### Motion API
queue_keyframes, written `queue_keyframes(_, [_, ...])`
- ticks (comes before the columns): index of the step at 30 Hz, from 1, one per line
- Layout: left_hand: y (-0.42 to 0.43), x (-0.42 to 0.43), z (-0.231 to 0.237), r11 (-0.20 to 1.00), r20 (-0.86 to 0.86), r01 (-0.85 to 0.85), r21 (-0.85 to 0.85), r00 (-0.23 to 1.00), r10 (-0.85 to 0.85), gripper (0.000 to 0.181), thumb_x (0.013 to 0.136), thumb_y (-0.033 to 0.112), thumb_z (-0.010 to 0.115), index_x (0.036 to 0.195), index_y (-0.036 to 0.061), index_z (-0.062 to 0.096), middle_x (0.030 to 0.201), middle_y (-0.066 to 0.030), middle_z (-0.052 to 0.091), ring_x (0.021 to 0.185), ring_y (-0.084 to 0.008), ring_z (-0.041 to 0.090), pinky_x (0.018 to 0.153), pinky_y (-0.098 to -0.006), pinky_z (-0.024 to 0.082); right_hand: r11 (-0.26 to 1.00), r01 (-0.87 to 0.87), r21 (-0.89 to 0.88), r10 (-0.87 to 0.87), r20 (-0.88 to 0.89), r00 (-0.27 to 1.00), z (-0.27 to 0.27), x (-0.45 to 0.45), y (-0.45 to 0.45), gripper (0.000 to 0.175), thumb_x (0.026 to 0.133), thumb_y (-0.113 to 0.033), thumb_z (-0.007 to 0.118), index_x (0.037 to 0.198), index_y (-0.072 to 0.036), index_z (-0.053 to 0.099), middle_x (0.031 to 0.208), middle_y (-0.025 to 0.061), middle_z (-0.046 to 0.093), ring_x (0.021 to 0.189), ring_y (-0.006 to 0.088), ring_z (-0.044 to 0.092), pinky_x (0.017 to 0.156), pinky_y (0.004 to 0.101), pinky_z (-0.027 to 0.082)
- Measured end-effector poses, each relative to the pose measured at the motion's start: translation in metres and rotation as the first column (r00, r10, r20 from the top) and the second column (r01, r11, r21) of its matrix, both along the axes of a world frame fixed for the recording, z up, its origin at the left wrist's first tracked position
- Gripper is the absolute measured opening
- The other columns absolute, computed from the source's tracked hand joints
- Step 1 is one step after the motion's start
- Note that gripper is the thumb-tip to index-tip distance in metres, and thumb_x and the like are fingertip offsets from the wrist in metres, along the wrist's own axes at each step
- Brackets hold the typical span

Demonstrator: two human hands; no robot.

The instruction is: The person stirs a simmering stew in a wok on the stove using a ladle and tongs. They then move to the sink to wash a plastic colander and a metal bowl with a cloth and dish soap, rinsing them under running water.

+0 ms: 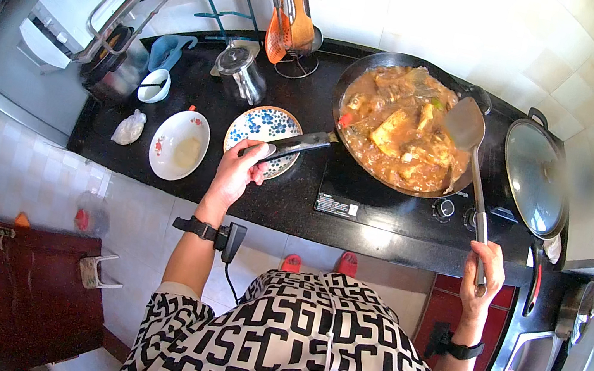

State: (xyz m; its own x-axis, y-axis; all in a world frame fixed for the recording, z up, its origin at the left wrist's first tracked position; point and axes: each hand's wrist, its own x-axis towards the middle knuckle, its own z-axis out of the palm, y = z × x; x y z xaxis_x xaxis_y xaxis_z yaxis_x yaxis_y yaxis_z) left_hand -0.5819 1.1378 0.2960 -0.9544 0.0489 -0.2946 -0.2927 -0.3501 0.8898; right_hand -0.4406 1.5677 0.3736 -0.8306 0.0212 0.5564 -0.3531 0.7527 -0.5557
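My left hand (238, 173) grips the black handle of a wok (349, 85), which sits tilted or level over the gas hob (388, 204); I cannot tell which. Brown stew (389, 130) with chunky pieces fills much of the wok. In my right hand (485, 273) is the long handle of a metal spatula (466, 125), its blade over the right side of the stew. Beneath the wok's handle lies a blue-flowered plate (260, 123). A white oval bowl (179, 145) with a little pale residue stands left of that plate.
A glass lid (537, 178) leans at the right, near a sink (519, 370). Behind the plate are a metal canister (242, 73) and a utensil rack (296, 67). Farther left stand a small white bowl (154, 88), a plastic bag (130, 128) and a dark pot (112, 75).
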Motion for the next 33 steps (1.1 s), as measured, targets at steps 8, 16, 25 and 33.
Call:
queue_keyframes(8, [-0.004, 0.015, -0.008, 0.994, 0.018, -0.03, 0.109, 0.999, 0.028, 0.035, 0.093, 0.034, 0.052, 0.108, 0.0032, 0.052, 0.07, -0.008, 0.057, 0.049, -0.0134, 0.049, 0.048, -0.0262, 0.042, 0.721, 0.007, -0.693, 0.194, 0.211, 0.958, -0.01, 0.008, -0.005, 0.015, 0.078, 0.003, 0.058, 0.092, 0.0, 0.061, 0.084, 0.0079, 0.058, 0.073, 0.0142, 0.056, 0.066, 0.0248, 0.046])
queue_keyframes(16, [-0.016, 0.025, -0.021, 0.989, -0.017, 0.005, 0.149, 1.0, -0.003, 0.042, 0.094, 0.042, 0.045, 0.107, 0.0017, 0.048, 0.069, -0.0099, 0.057, 0.049, -0.0146, 0.05, 0.05, -0.0284, 0.043, 0.714, 0.057, -0.698, 0.24, 0.321, 0.916, -0.017, 0.01, -0.006, 0.014, 0.079, -0.006, 0.059, 0.093, -0.003, 0.06, 0.081, 0.0085, 0.06, 0.067, 0.0128, 0.055, 0.059, 0.0231, 0.044])
queue_keyframes(25, [-0.004, 0.028, -0.012, 0.99, -0.01, -0.002, 0.138, 1.0, 0.003, 0.044, 0.093, 0.043, 0.046, 0.108, 0.0011, 0.046, 0.069, -0.0091, 0.056, 0.05, -0.0129, 0.05, 0.049, -0.0262, 0.042, 0.31, 0.232, -0.922, 0.226, 0.309, 0.924, -0.023, 0.001, -0.006, 0.018, 0.08, -0.005, 0.055, 0.098, -0.004, 0.057, 0.077, 0.0118, 0.064, 0.057, 0.0141, 0.058, 0.051, 0.0239, 0.047])
queue_keyframes(33, [-0.002, 0.026, -0.015, 0.994, -0.013, -0.035, 0.104, 0.999, 0.036, 0.036, 0.094, 0.037, 0.048, 0.106, 0.0029, 0.047, 0.068, -0.0087, 0.056, 0.048, -0.0134, 0.05, 0.048, -0.0264, 0.042, 0.594, 0.139, -0.792, 0.046, 0.205, 0.978, -0.014, 0.008, 0.006, 0.021, 0.078, 0.001, 0.056, 0.098, -0.002, 0.059, 0.083, 0.0122, 0.063, 0.066, 0.0159, 0.058, 0.058, 0.0244, 0.046])
